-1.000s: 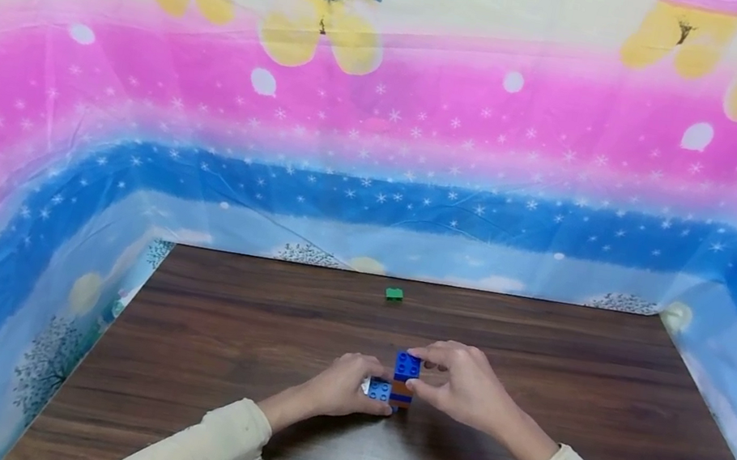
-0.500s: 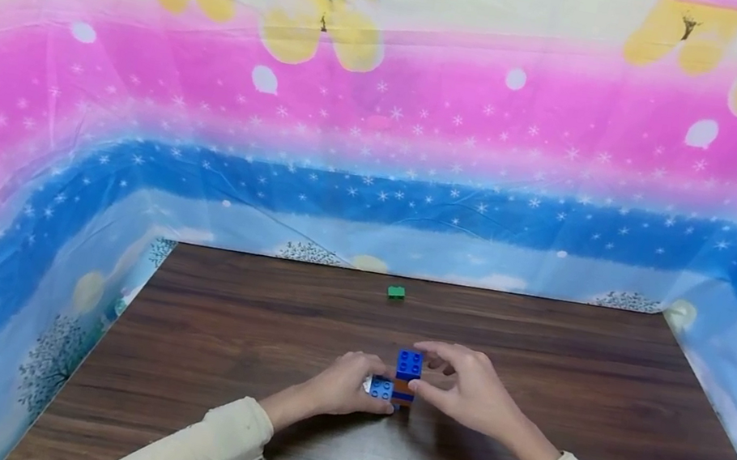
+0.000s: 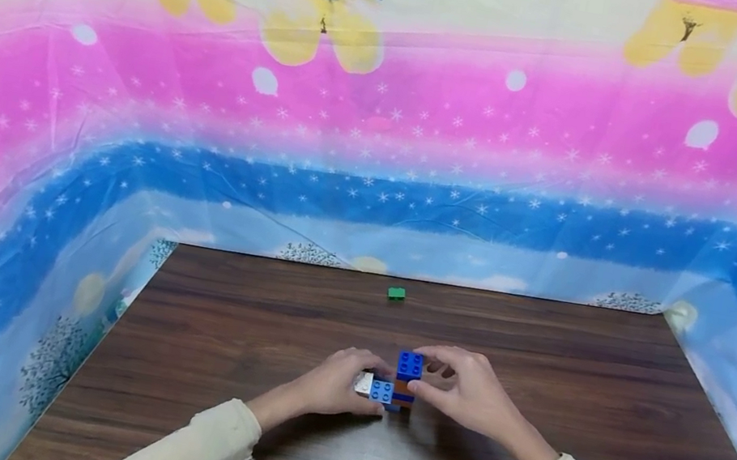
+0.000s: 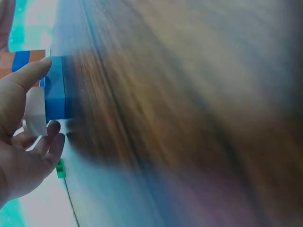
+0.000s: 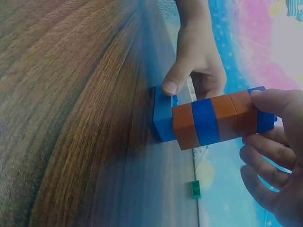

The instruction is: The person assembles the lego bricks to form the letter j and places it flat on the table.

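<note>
In the head view, a tower of orange and dark blue toy building bricks (image 3: 411, 363) stands on the right end of a lighter blue brick base (image 5: 163, 116). My right hand (image 3: 467, 383) pinches the tower near its top, thumb on the near side. To the left of the tower, a light blue studded brick (image 3: 382, 391) sits beside a white brick (image 3: 364, 382). My left hand (image 3: 330, 381) holds the white brick between thumb and fingers. The left thumb reaches to the lower blue brick (image 4: 56, 90). Part of the white brick is hidden behind that hand.
A small green brick (image 3: 396, 293) lies near the far edge of the dark wooden table (image 3: 237, 305). Behind and beside the table hangs a patterned pink and blue cloth (image 3: 388, 118). Dark wrist straps show under both sleeves.
My left hand has drawn back slightly to the left, uncovering more of the white brick. My right index finger has shifted slightly at the tower's top; the tower stays in place.
</note>
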`<action>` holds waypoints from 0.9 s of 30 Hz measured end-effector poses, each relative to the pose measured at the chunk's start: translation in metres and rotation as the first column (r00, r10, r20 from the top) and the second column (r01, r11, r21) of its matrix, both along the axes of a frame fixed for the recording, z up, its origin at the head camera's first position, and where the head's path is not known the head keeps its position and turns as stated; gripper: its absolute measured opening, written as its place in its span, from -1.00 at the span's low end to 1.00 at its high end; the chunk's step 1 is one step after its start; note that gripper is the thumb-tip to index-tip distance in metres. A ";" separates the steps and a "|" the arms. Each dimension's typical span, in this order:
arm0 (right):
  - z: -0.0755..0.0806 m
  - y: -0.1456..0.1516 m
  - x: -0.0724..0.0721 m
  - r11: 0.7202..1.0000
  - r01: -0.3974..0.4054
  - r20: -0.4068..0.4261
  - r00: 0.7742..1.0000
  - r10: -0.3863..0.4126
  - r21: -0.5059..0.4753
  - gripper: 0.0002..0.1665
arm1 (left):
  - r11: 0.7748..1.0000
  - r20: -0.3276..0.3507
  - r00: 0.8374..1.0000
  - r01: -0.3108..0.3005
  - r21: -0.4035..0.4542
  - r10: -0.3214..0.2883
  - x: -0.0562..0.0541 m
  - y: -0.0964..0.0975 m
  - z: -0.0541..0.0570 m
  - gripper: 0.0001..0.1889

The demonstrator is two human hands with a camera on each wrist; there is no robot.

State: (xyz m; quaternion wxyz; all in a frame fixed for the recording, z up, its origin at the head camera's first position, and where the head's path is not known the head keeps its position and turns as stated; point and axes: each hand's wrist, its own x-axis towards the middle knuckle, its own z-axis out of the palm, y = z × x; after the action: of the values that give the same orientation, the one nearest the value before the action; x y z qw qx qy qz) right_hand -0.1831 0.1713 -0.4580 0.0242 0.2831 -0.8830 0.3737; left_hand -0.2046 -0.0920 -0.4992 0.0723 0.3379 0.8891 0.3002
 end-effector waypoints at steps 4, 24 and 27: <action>0.000 0.000 0.000 1.000 0.009 0.013 1.000 -0.008 -0.003 -0.47 | 0.999 -0.011 0.999 -0.037 -0.003 0.037 0.003 -0.009 0.000 -0.42; -0.001 -0.001 -0.001 1.000 0.012 0.002 1.000 -0.012 0.009 -0.45 | 0.996 0.003 0.998 -0.070 0.048 0.070 0.012 -0.024 -0.002 -0.60; -0.001 -0.001 -0.002 1.000 0.013 0.019 1.000 -0.013 -0.011 -0.45 | 0.996 0.012 0.998 -0.068 0.056 0.067 0.012 -0.024 -0.002 -0.60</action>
State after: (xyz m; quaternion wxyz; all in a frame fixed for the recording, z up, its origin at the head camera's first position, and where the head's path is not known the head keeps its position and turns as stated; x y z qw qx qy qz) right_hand -0.1855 0.1708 -0.4585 0.0200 0.2736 -0.8829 0.3811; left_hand -0.1929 -0.1162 -0.5015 0.0572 0.3081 0.8908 0.3291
